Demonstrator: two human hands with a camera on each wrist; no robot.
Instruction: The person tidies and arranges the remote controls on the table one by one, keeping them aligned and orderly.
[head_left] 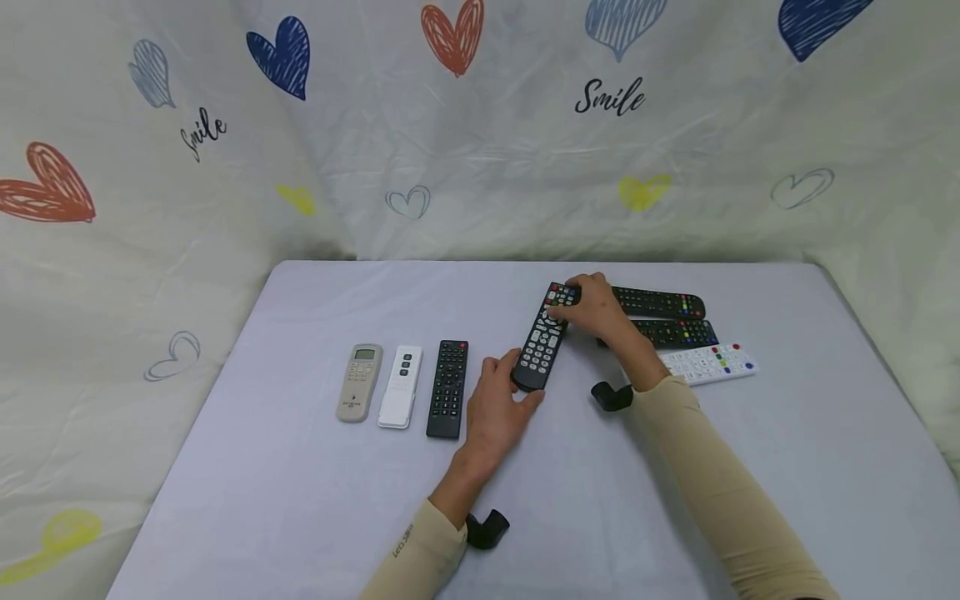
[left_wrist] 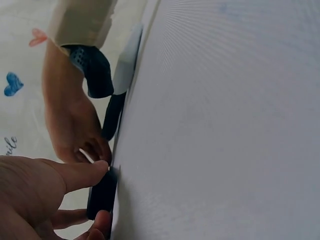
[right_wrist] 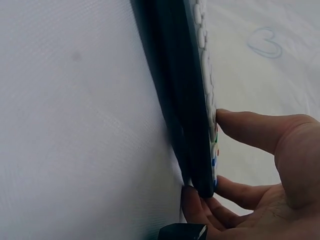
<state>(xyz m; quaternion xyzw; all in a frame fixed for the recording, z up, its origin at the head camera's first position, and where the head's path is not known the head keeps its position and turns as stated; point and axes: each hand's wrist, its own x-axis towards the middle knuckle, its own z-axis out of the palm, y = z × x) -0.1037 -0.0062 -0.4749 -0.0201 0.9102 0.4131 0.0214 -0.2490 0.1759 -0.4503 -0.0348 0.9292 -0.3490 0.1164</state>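
A black remote control (head_left: 538, 352) with pale buttons lies slanted between both hands. My right hand (head_left: 597, 310) pinches its far end, the thumb over the buttons. At the near end, my left hand (head_left: 498, 414) has its thumb and fingers around the rounded edge. In the left wrist view the left thumb and fingertips border the dark end of the remote (left_wrist: 101, 196). From the right wrist, the remote (right_wrist: 187, 85) appears side-on, close over the tabletop, with the right fingertips at its end.
Left of the hands stand in a row a beige remote (head_left: 359, 383), a white remote (head_left: 401, 387) and a slim black remote (head_left: 447, 388). Beyond the right wrist lie two black remotes, one farther back (head_left: 663, 302), one nearer (head_left: 678, 333), and a white remote (head_left: 712, 364). A white cloth covers the table (head_left: 262, 483).
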